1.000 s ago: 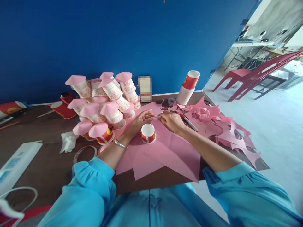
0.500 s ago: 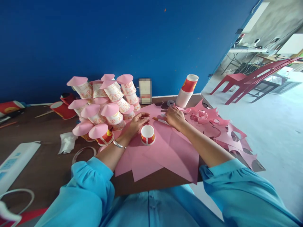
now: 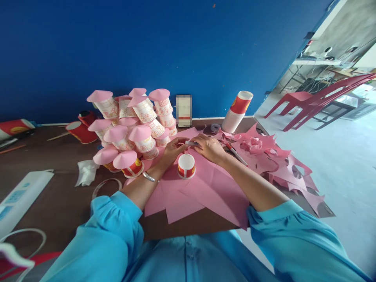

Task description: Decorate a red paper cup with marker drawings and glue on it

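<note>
Just behind a red and white paper cup (image 3: 186, 166), my left hand (image 3: 175, 150) is closed, its fingertips pinched at one end of a small pale item (image 3: 192, 143). My right hand (image 3: 209, 147) is closed on the other end of that item, which is too small to name. The cup stands on overlapping pink paper sheets (image 3: 188, 199), touched by neither hand. A white and orange pen-like tool (image 3: 236, 153) lies to the right of my right hand. Left of my hands are stacked cups with pink cone tops (image 3: 140, 134).
Pink paper scraps (image 3: 270, 156) cover the table's right side. A tape roll (image 3: 215, 128) and stacked cups (image 3: 237, 111) stand behind. A white power strip (image 3: 25, 199), crumpled tissue (image 3: 87, 172) and red cup (image 3: 81, 132) are at left. A red chair (image 3: 326, 98) stands beyond.
My right hand has moved left to meet my left hand, and now grips the small pale item. The pen-like tool lies apart from it, farther right. The view has shifted slightly.
</note>
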`<state>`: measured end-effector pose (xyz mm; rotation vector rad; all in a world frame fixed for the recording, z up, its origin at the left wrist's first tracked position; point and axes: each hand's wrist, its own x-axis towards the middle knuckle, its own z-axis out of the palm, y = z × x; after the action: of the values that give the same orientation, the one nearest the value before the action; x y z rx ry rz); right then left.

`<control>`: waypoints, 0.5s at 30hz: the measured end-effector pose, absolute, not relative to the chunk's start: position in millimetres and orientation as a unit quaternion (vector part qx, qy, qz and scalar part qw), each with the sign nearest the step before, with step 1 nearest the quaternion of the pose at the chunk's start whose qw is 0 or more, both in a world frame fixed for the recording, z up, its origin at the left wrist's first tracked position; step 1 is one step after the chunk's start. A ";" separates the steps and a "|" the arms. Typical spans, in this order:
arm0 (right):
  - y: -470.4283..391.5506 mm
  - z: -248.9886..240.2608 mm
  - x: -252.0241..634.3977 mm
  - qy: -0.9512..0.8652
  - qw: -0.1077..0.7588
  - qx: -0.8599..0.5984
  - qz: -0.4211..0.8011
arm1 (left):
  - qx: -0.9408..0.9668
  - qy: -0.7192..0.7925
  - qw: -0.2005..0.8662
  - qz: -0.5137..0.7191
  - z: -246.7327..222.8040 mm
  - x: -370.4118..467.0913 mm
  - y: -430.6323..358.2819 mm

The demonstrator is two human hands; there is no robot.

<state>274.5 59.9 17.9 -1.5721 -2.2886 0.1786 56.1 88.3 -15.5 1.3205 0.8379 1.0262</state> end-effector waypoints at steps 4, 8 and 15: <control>65.7 7.1 281.9 -0.822 0.224 -0.513 0.108 | 0.573 0.374 0.584 0.437 -18.8 58.8 94.2; 67.9 -1.8 291.6 -0.821 0.261 -0.490 0.135 | 0.581 0.387 0.566 0.438 -17.2 57.4 92.6; 62.3 -8.1 300.3 -0.817 0.310 -0.468 0.132 | 0.596 0.397 0.541 0.441 -7.7 57.4 85.7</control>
<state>300.3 62.3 -8.1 -1.2368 -2.1567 0.3482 57.4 85.7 -7.7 1.4156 0.9420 1.0482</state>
